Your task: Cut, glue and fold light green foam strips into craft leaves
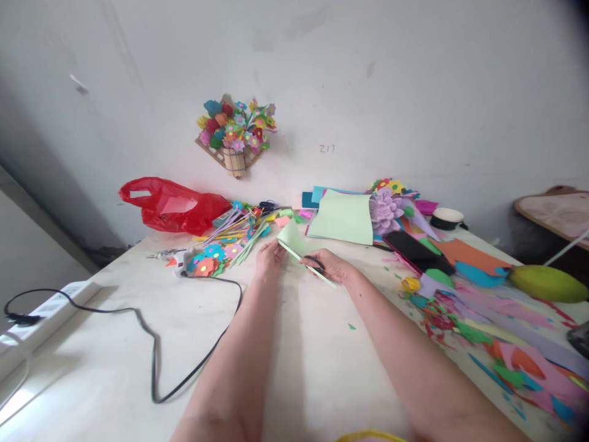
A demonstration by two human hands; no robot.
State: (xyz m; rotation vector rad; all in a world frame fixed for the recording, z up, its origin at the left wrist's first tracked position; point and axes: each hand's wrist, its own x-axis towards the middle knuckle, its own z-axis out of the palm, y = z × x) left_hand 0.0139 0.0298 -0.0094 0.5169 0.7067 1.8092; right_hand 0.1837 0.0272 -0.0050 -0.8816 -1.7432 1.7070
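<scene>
In the middle of the table my left hand (270, 256) pinches the left edge of a light green sheet (289, 236), which is tilted up off the tabletop. My right hand (327, 265) is closed on dark-handled scissors (315, 263) at the sheet's near right side. A narrow light green strip (324, 277) runs along the blades and sticks out below the right hand. The scissor blades are mostly hidden by the strip and sheet. Just left and beyond, several thin green sticks (251, 245) lie near paper flowers (214, 261).
A glue gun (181, 263) with a black cable (154, 356) lies left, near a power strip (50, 313). Behind are a red bag (175, 205) and stacked sheets (345, 215). A phone (418, 252), a yellow-green object (547, 282) and coloured scraps (473, 331) lie right.
</scene>
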